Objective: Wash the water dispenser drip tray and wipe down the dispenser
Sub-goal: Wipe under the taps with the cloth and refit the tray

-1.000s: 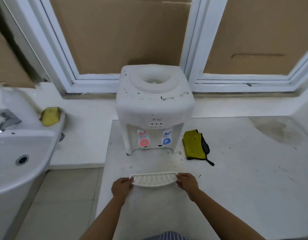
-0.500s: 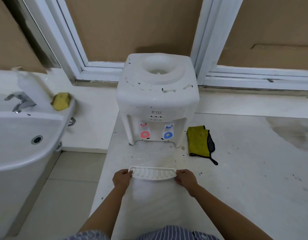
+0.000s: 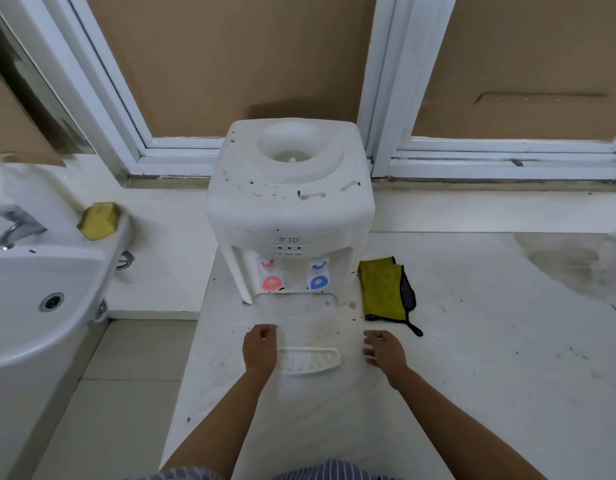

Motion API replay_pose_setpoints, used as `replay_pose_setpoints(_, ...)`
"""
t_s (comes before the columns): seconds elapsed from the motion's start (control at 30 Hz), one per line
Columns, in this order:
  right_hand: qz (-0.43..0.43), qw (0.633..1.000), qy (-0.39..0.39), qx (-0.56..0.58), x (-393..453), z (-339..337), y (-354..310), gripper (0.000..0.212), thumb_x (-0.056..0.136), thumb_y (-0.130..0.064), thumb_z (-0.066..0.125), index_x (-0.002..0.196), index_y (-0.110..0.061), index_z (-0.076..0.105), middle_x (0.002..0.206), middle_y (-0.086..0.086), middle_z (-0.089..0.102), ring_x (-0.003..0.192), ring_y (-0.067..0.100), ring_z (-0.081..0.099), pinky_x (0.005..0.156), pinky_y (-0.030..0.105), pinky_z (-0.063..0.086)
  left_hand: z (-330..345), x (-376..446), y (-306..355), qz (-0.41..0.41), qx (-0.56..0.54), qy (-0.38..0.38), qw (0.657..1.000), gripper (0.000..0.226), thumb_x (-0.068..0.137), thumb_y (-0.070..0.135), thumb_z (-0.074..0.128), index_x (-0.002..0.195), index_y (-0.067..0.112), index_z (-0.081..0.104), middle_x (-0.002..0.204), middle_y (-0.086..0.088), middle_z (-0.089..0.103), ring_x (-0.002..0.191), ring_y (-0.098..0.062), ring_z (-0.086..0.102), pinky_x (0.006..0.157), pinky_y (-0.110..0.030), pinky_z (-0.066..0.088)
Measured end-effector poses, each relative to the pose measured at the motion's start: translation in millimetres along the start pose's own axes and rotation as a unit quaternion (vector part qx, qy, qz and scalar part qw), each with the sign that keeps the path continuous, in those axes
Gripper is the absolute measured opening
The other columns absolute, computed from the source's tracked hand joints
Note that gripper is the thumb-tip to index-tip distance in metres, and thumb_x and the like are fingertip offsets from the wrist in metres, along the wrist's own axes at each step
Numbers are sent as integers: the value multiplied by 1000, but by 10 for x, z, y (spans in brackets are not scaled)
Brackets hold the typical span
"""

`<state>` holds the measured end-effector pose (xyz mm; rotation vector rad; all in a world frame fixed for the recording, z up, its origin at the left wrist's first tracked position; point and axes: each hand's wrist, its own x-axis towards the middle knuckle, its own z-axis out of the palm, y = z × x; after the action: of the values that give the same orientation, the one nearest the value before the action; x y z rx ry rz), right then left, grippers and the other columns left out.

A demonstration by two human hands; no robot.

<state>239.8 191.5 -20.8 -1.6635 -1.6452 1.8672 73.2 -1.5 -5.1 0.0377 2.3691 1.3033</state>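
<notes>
Drip tray [image 3: 308, 361] lying flat on the counter [image 3: 472, 358], near the viewer, between the two hands. Left hand [image 3: 260, 348] loosely curled at its left end, contact unclear; right hand [image 3: 383, 349] released, fingers spread, just right of it. Farther: dispenser [image 3: 289, 209], with a yellow cloth [image 3: 382, 289] at its right.

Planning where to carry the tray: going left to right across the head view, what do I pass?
Faucet → sink → yellow sponge → left hand → drip tray → right hand → dark stain on the counter.
</notes>
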Motion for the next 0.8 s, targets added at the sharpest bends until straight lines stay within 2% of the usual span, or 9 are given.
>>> replay_pose_setpoints(0.07, -11, 1000, 28, 6, 75, -138, -80, 14, 98, -15, 53, 108, -11, 62, 102, 9, 64, 81, 23, 64, 64, 28, 54, 188, -29, 169, 12, -25, -53, 998, 19, 94, 11, 51, 94, 13, 70, 95, -4, 67, 92, -21, 61, 86, -33, 48)
replay_pose_setpoints(0.13, -20, 998, 53, 1, 164, -284, -137, 14, 98, -17, 54, 108, -9, 61, 99, 8, 63, 82, 23, 63, 64, 29, 53, 390, -46, 316, 2, -42, -119, 992, 20, 93, 10, 50, 86, 16, 68, 88, -3, 66, 79, -20, 61, 73, -29, 50)
replay_pose_setpoints(0.2, -38, 996, 76, -23, 264, -423, -181, 19, 98, -21, 54, 108, -6, 61, 92, 6, 63, 85, 24, 62, 71, 34, 53, 585, -66, 472, -29, -44, -190, 980, 18, 95, 12, 50, 92, 11, 68, 85, -3, 64, 68, -16, 56, 60, -22, 46)
replay_pose_setpoints(0.3, -64, 989, 110, -81, 398, -597, -243, 24, 96, -20, 54, 116, -8, 61, 98, 8, 63, 93, 26, 61, 80, 38, 51, 880, -67, 655, -69, -42, -257, 963, 19, 96, 15, 48, 100, 6, 65, 87, -5, 62, 65, -14, 55, 58, -21, 45)
replay_pose_setpoints(0.43, -82, 982, 114, -129, 619, -724, -326, 33, 92, -16, 61, 124, -6, 57, 115, 16, 58, 99, 31, 60, 73, 30, 44, 1276, 5, 814, -96, -57, -278, 954, 17, 95, 17, 53, 102, 5, 61, 90, -7, 61, 68, -14, 57, 60, -21, 48)
replay_pose_setpoints(0.6, -108, 974, 88, -178, 822, -710, -371, 56, 88, -16, 70, 137, -5, 45, 129, 13, 54, 115, 31, 57, 91, 39, 51, 1664, 49, 932, -113, -24, -298, 947, 15, 93, 23, 52, 102, 13, 59, 91, -6, 58, 75, -14, 54, 74, -27, 47)
replay_pose_setpoints(0.7, -95, 979, 76, -167, 957, -685, -335, 65, 85, -21, 74, 140, -6, 43, 129, 15, 54, 112, 30, 59, 93, 43, 53, 1778, 50, 1025, -124, -14, -304, 945, 19, 95, 23, 50, 112, 16, 53, 102, -6, 56, 85, -16, 54, 75, -25, 47)
replay_pose_setpoints(0.73, -88, 979, 80, -165, 1005, -672, -327, 66, 84, -24, 75, 139, -7, 44, 127, 14, 54, 109, 29, 59, 91, 42, 53, 1806, 54, 1054, -131, -17, -301, 945, 14, 95, 22, 50, 108, 16, 52, 101, -5, 55, 88, -17, 53, 73, -24, 46)
replay_pose_setpoints(0.8, -80, 980, 75, -163, 1021, -641, -368, 57, 83, -28, 76, 131, -8, 51, 119, 13, 58, 99, 25, 61, 80, 35, 54, 1857, 71, 1087, -139, -25, -296, 945, 4, 95, 19, 49, 94, 18, 52, 90, -3, 54, 79, -14, 52, 64, -22, 44)
